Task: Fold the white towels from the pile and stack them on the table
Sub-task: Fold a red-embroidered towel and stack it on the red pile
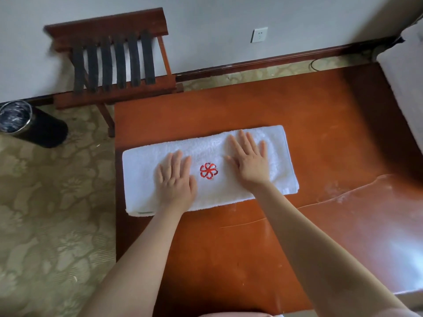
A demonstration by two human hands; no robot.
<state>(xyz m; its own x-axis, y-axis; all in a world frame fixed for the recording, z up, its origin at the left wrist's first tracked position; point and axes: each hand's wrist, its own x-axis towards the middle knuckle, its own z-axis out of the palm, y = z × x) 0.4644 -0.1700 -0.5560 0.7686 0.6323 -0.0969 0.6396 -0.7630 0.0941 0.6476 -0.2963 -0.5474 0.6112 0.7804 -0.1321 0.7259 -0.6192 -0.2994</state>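
Note:
A white towel (142, 170), folded into a long rectangle with a red flower emblem at its middle, lies on the left part of the brown wooden table (297, 124). My left hand (175, 179) lies flat on the towel left of the emblem, fingers straight. My right hand (248, 160) presses flat on it right of the emblem, fingers spread. More white cloth (405, 83) shows at the right edge of the view, beyond the table.
A wooden luggage rack (114, 62) with dark straps stands against the wall beyond the table's left corner. A black waste bin (29, 123) sits on the patterned carpet at the left. A wall socket (259, 34) is above the skirting board.

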